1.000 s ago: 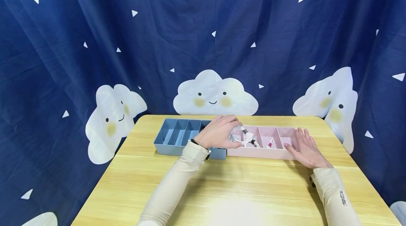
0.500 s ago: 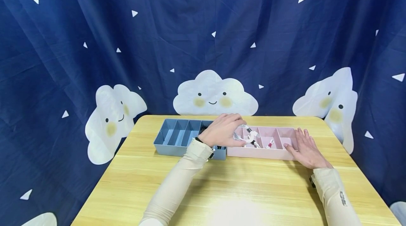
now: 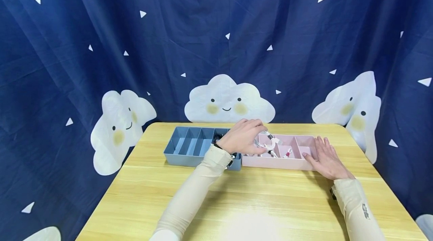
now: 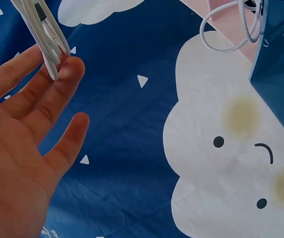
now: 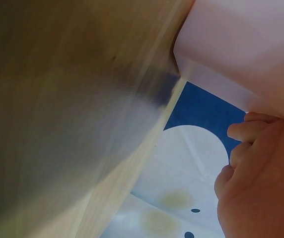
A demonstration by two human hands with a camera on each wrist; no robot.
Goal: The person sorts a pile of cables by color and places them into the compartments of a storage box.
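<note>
My left hand (image 3: pixel 242 137) pinches a coiled white cable (image 3: pixel 269 144) above the left part of a pink divided box (image 3: pixel 275 162). In the left wrist view the white cable (image 4: pixel 41 34) hangs at the fingertips of the left hand (image 4: pixel 28 129). My right hand (image 3: pixel 329 161) rests against the right end of the pink box, thumb over its near rim and fingers along the end wall. In the right wrist view the right hand (image 5: pixel 261 168) lies beside the pink box wall (image 5: pixel 231 44). Lower in the box lies a small cable with a red part (image 3: pixel 288 153).
A blue divided box (image 3: pixel 184 159) stands left of the pink one, end to end with it. Dark cables (image 3: pixel 218 135) lie in its right part, partly hidden by the left hand. Both sit on a wooden table (image 3: pixel 264 199) before a dark blue curtain (image 3: pixel 169 45).
My left hand has moved a little to the right and slightly up, carrying the coiled white cable over the pink box. The right hand has stayed in place.
</note>
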